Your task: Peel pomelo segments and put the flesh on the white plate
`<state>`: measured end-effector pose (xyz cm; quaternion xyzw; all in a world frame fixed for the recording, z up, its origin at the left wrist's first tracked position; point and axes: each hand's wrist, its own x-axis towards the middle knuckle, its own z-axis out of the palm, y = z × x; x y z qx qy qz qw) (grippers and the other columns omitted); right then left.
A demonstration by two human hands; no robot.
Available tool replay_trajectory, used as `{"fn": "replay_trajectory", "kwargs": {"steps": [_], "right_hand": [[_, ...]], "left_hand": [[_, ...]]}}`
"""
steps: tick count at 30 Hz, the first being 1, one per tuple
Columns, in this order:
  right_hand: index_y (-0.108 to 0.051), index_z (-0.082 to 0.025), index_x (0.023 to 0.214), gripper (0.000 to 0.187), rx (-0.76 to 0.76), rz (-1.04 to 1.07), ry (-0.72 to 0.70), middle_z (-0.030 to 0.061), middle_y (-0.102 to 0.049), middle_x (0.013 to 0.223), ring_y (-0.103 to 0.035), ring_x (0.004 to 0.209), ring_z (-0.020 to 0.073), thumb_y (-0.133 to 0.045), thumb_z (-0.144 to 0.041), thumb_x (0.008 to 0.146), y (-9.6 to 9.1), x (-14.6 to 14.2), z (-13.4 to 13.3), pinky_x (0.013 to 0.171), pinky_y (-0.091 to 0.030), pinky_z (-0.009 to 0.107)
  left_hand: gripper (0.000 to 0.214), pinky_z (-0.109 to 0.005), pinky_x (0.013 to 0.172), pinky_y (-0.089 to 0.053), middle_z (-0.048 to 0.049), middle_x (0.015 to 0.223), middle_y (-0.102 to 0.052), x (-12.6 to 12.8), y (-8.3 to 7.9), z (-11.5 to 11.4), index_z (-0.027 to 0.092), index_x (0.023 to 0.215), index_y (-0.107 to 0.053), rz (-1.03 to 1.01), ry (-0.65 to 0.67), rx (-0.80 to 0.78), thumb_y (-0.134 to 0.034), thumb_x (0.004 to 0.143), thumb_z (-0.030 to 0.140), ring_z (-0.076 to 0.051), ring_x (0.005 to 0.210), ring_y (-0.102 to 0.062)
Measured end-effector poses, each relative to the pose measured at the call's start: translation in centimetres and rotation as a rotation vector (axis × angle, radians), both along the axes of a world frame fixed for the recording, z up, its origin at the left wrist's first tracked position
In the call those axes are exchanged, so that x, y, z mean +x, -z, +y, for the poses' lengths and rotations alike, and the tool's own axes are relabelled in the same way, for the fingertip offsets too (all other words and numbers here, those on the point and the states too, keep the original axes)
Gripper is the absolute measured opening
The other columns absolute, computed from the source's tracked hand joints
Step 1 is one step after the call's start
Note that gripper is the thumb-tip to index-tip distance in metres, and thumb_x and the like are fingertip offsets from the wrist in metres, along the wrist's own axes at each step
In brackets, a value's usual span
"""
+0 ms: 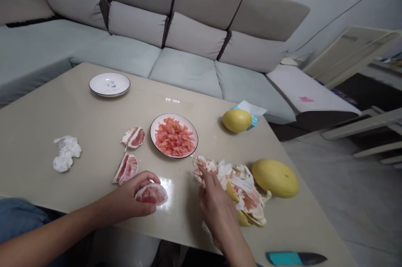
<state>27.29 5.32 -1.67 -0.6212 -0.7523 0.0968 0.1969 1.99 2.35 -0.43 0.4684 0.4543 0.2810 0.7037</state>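
My left hand [130,200] is closed around a pink pomelo segment [151,194] just above the beige table [47,120], near its front edge. My right hand [216,208] reaches, fingers stretched flat, onto a heap of pomelo peel and white pith [243,189]. Two more pomelo segments [126,168] [135,137] lie to the left of a black-rimmed plate [154,126] filled with pink pomelo flesh pieces [174,138].
Two whole yellow pomelos [275,178] [237,120] rest on the right side, one by a tissue pack [253,112]. An empty white plate [109,84] sits at the back, crumpled tissue [66,153] at left. A teal-handled knife [295,258] lies near the front right corner. A grey sofa [188,36] is behind.
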Motion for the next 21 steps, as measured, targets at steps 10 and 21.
{"fn": "replay_trajectory", "kwargs": {"steps": [10,21], "right_hand": [[-0.073,-0.020,0.092,0.021,-0.404,0.615,-0.169,0.0027,-0.071,0.070,-0.062,0.058,0.0150,-0.059,-0.035,0.086,-1.1,-4.6,-2.6,0.053,-0.045,0.021],[-0.071,-0.016,0.071,0.019,-0.262,0.611,-0.089,0.0015,-0.065,0.056,-0.055,0.048,0.0122,-0.057,-0.025,0.080,0.5,-5.9,-3.4,0.047,-0.042,0.020]], "left_hand": [[0.051,-0.031,0.091,-0.045,-0.0044,0.119,-0.060,0.1,0.8,0.0,0.023,0.117,-0.056,0.123,-0.024,0.149,-0.065,0.068,0.012,-0.023,0.111,-0.056],[0.046,-0.029,0.072,-0.049,-0.0033,0.089,-0.071,2.0,1.1,-0.3,0.018,0.108,-0.060,-0.071,-0.338,-0.073,-0.076,0.068,0.033,-0.019,0.081,-0.064]]}}
